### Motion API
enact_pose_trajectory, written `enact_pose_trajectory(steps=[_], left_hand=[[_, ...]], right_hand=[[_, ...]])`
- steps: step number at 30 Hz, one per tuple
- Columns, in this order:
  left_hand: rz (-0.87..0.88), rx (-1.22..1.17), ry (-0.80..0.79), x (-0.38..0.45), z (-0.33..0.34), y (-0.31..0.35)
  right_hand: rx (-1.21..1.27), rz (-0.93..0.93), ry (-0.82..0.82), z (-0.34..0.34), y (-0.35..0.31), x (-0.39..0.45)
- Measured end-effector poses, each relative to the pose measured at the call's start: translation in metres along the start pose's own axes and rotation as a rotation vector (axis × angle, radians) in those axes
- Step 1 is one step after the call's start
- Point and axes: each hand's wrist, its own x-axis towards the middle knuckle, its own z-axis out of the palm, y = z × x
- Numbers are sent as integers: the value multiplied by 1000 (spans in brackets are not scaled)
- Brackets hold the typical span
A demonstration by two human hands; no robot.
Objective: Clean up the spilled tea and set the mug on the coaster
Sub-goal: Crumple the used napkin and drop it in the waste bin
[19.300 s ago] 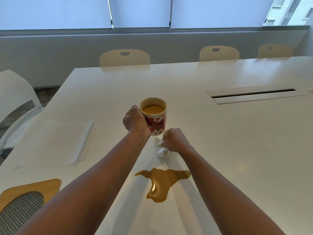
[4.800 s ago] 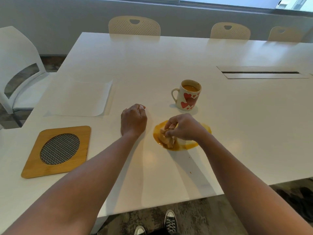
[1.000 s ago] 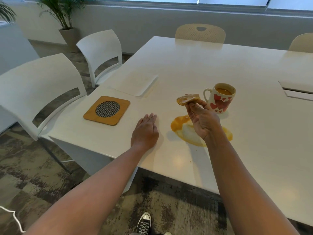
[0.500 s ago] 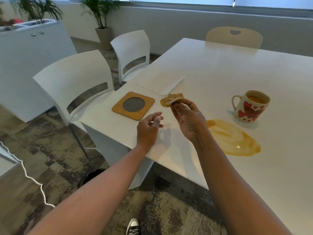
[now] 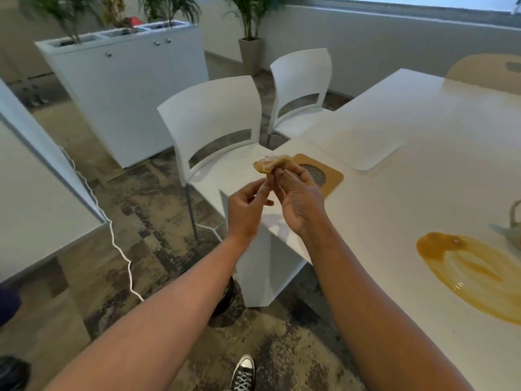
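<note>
Your right hand (image 5: pixel 300 200) was raised over the near corner of the white table (image 5: pixel 423 176), palm turned towards you, its fingertips (image 5: pixel 277 172) pinching a crumpled, tea-soaked tissue (image 5: pixel 270 164) that stood up above them. Your left hand (image 5: pixel 246 210) was lifted just beside it, fingers loosely curled with the tips reaching up to the right hand's fingers just under the wad; whether they actually touched the tissue I could not tell. The tissue hung in the air over the table corner, in front of the seat of the nearer white chair (image 5: pixel 214 128). Behind your right hand, the wooden coaster (image 5: pixel 328 176) with its round mesh centre lay flat on the table near that corner, with nothing on it and partly hidden by your fingers. The spilled tea (image 5: pixel 473 272) spread as a wide amber puddle on the tabletop to your right, well apart from the coaster. Of the mug (image 5: pixel 516 221), only the handle and a sliver of its side showed at the right edge of the view, just beyond the puddle. A flat white sheet (image 5: pixel 358 149) lay on the table beyond the coaster. A second white chair (image 5: pixel 300 88) stood farther along the table, and a white cabinet (image 5: pixel 127 80) topped with plants stood across the floor.
</note>
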Motion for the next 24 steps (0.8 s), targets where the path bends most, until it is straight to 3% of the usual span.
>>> enact_pose_trajectory(steps=[13, 24], left_hand=[[-62, -63, 268, 32, -148, -30], [-254, -18, 323, 38, -218, -82]], right_hand=[[-168, 233, -22, 84, 139, 41], [-245, 409, 88, 77, 239, 70]])
